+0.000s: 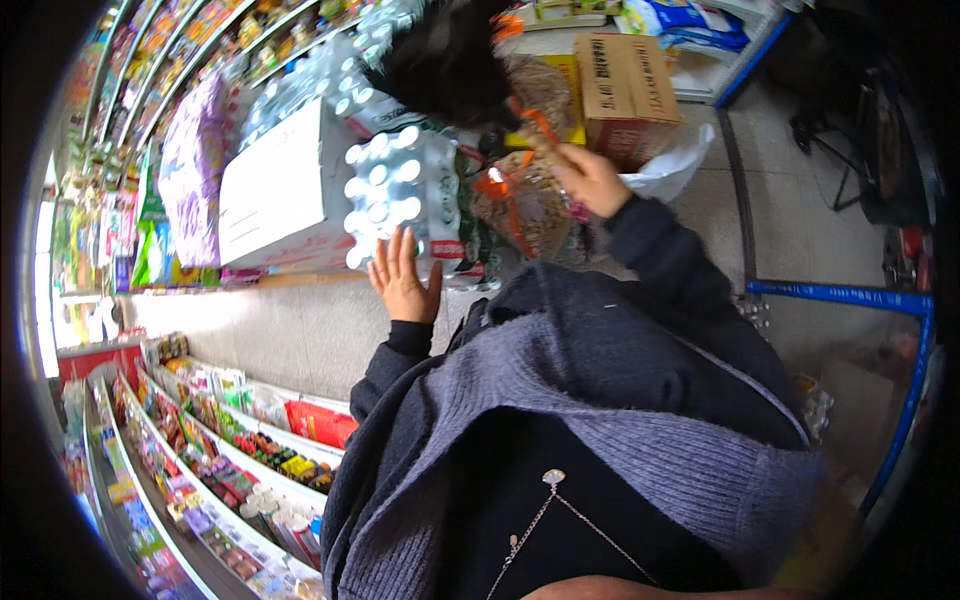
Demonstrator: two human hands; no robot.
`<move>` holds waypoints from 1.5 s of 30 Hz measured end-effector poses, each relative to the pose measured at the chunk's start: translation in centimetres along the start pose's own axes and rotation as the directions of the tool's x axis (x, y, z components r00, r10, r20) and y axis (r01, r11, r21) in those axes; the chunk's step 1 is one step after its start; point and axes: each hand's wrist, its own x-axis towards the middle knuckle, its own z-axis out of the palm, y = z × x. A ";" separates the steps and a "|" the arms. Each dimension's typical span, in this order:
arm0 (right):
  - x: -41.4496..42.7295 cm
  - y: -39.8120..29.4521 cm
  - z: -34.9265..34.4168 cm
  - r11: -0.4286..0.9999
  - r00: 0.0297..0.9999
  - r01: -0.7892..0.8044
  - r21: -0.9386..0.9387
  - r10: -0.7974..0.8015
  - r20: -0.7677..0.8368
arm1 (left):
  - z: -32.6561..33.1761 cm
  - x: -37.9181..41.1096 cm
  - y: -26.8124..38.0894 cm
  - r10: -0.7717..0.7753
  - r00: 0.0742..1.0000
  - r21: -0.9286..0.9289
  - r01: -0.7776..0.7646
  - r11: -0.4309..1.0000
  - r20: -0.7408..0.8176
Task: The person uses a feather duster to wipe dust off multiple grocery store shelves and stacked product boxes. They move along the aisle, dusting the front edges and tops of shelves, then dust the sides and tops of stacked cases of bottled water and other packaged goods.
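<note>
My left hand rests with spread fingers against the near edge of a shrink-wrapped pack of water bottles. To the right, my right hand is closed around the light brown handle of a duster with dark, fluffy bristles. The bristles hang above the packs and look blurred. Just left of my right hand, a clear bag of peanuts or similar goods is tied with an orange ribbon.
A white carton and a purple package lie left of the bottles. A brown cardboard box stands beyond my right hand, beside a white plastic bag. Stocked shelves line the lower left. A blue-edged frame stands at the right.
</note>
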 end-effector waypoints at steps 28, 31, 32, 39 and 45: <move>9.7 5.5 -10.5 0.741 0.813 -0.412 -0.530 0.037 -0.581 | -0.1 -0.2 -0.1 0.024 1.000 0.025 -0.024 0.999 -0.002; 9.6 5.3 -10.6 0.747 0.861 -0.417 -0.518 0.142 -0.488 | -0.2 -0.3 -0.1 0.021 1.000 0.021 -0.021 1.000 -0.008; 9.7 6.2 -11.2 0.744 0.790 -0.481 -0.463 0.138 -0.598 | -0.3 -0.3 0.0 0.023 1.000 0.021 -0.023 1.000 -0.008; 5.2 9.6 -16.0 0.775 0.328 -0.616 -0.143 0.087 -0.941 | -0.1 -0.2 0.0 0.027 1.000 0.018 -0.027 0.999 0.001; -0.3 4.6 -13.1 0.627 0.831 -0.540 -0.562 0.292 -0.473 | 0.3 -0.4 0.0 0.038 0.998 0.015 -0.037 0.999 -0.040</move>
